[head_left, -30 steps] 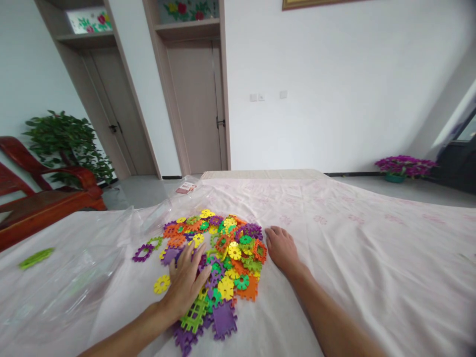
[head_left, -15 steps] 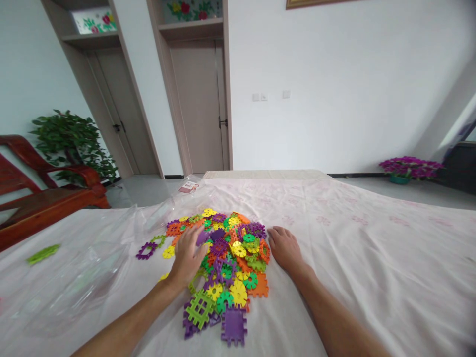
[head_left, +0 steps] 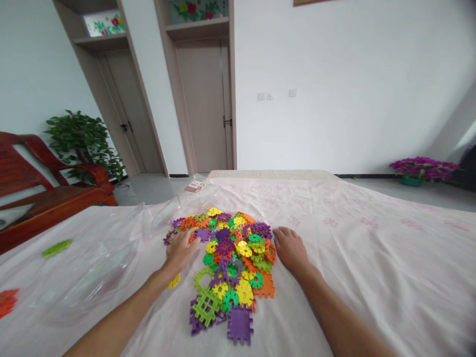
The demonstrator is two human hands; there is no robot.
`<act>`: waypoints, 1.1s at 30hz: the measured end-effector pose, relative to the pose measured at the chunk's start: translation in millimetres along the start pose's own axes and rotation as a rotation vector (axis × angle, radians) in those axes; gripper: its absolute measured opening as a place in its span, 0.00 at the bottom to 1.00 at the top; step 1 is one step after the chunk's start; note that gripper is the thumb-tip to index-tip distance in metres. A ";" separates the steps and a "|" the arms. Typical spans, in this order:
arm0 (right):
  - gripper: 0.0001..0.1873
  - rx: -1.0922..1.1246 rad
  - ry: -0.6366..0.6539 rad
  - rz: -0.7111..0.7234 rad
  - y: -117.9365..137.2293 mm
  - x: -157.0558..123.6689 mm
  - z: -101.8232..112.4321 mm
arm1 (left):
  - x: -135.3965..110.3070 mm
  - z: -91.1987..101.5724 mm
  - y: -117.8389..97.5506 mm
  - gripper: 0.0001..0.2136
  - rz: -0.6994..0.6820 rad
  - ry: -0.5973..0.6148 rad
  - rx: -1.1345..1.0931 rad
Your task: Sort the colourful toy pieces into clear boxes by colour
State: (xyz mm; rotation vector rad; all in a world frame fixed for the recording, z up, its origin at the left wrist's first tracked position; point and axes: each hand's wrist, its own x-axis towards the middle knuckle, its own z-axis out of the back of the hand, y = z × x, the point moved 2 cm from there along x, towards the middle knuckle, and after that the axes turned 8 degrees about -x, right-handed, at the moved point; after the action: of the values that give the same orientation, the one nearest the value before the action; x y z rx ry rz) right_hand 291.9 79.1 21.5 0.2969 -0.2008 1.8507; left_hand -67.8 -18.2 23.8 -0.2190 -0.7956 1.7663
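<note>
A heap of plastic interlocking building pieces [head_left: 224,245] in purple, orange, yellow and green lies on the cloth between my hands. Some are flat squares with notched edges, others round notched discs. My left hand [head_left: 181,252] is at the heap's left side, fingers extended over its edge pieces, gripping none that I can see. Partly under my left wrist is a yellow disc [head_left: 174,281]. My right hand [head_left: 290,249] rests palm down on the cloth against the heap's right edge, fingers loosely stretched and holding nothing. Closest to me lie a purple square [head_left: 240,323] and a green lattice square [head_left: 207,306].
Clear plastic bags [head_left: 92,277] spread over the cloth [head_left: 357,277] on the left. A green piece [head_left: 57,248] and an orange piece [head_left: 7,301] lie apart there. Beyond are a wooden chair [head_left: 67,191], a leafy plant [head_left: 80,141] and purple flowers [head_left: 424,167].
The loose purple and green frames left of the heap now lie against its left edge, beside my left hand. My right hand stays by the heap. The view has turned slightly left.
</note>
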 end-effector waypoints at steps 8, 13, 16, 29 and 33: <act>0.20 -0.002 0.007 -0.005 -0.2 0.2 -0.6 | 23.5 7.5 -0.1 0.23 -0.053 -0.136 0.043; 0.20 0.008 0.010 -0.006 -0.5 0.4 -1.7 | 47.9 -4.3 7.0 0.30 0.202 -0.015 0.272; 0.20 0.009 0.008 0.001 0.3 0.6 -0.7 | 49.6 -5.7 -1.0 0.30 0.217 -0.020 0.262; 0.19 0.008 0.004 -0.005 0.8 0.9 -1.2 | 44.6 -2.1 -16.4 0.20 0.036 -0.077 -0.040; 0.19 0.000 0.010 -0.010 1.4 0.7 -0.1 | 59.1 -14.6 -11.2 0.19 0.052 -0.037 -0.094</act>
State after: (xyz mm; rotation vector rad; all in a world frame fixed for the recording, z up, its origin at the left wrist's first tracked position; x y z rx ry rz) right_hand 290.4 79.4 21.6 0.2883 -0.1920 1.8417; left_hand -72.4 42.7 33.8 -0.2720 -0.9083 1.7880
